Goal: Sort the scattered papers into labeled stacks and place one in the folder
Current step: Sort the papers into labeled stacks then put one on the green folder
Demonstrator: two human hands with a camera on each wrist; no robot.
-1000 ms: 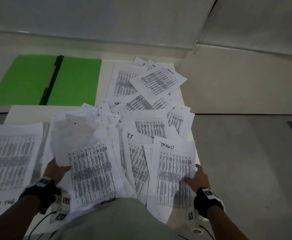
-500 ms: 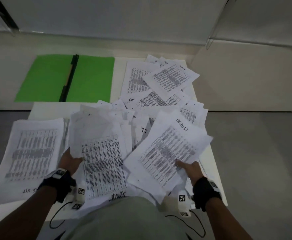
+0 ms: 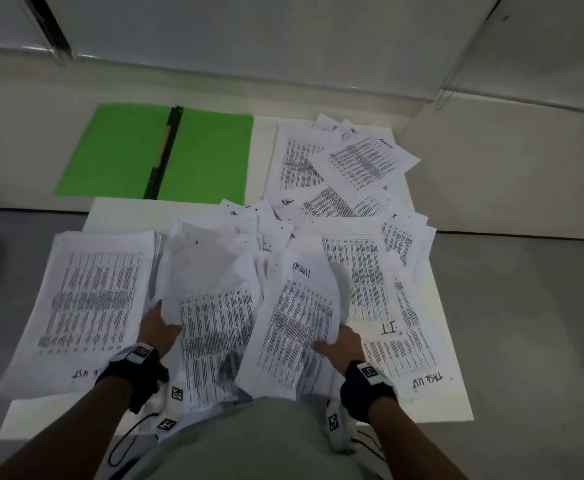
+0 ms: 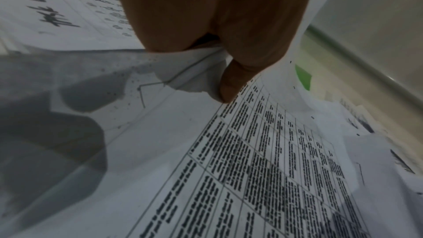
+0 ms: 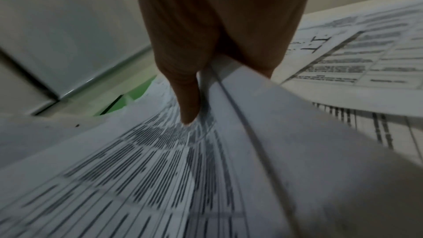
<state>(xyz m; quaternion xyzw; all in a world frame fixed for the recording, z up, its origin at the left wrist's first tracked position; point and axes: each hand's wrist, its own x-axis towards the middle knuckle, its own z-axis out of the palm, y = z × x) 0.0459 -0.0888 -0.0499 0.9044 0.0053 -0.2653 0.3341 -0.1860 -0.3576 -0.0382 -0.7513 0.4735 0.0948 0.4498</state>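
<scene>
Moved: right hand [image 3: 337,344] has swung its sheet marked TASKLIST [image 3: 297,327] leftward since half a second ago, off the right-side pile and over the middle, and a page marked I.T [image 3: 392,329] now lies uncovered where it was
Right grip: thumb [image 5: 186,97] on the printed face, fingers under the edge, pinching that sheet so it bows up off the pile
Left grip: left hand [image 3: 157,327] pinches the near-left corner of the middle bundle [image 3: 214,317], thumb [image 4: 228,86] pressed on top, paper bunched between thumb and fingers in the left wrist view
Task-list stack: squared pile at the left of the table [image 3: 456,393], label written along its near edge [image 3: 86,374], lying just beside the left hand
Scattered papers: loose and overlapping across the middle and far right [image 3: 363,164]; labels there too small to read for sure
Folder: green folder [image 3: 214,154] lies open and flat at the far left, well apart from both hands, nothing in it yet
Step in hand: by my reading, carrying the TASKLIST sheet across to the matching left stack
Doing it well: keep the sheet high enough to clear the raised middle bundle, because a dragging edge could pull loose pages along; turn it to match the pile's label direction if neat stacks matter
Placement: lay it square on the left stack, then let go only once it rests flat
Watch-out: left hand's bunched corner could crease; a flatter hold would spare the page
Progress: early going, most sheets unsorted
</scene>
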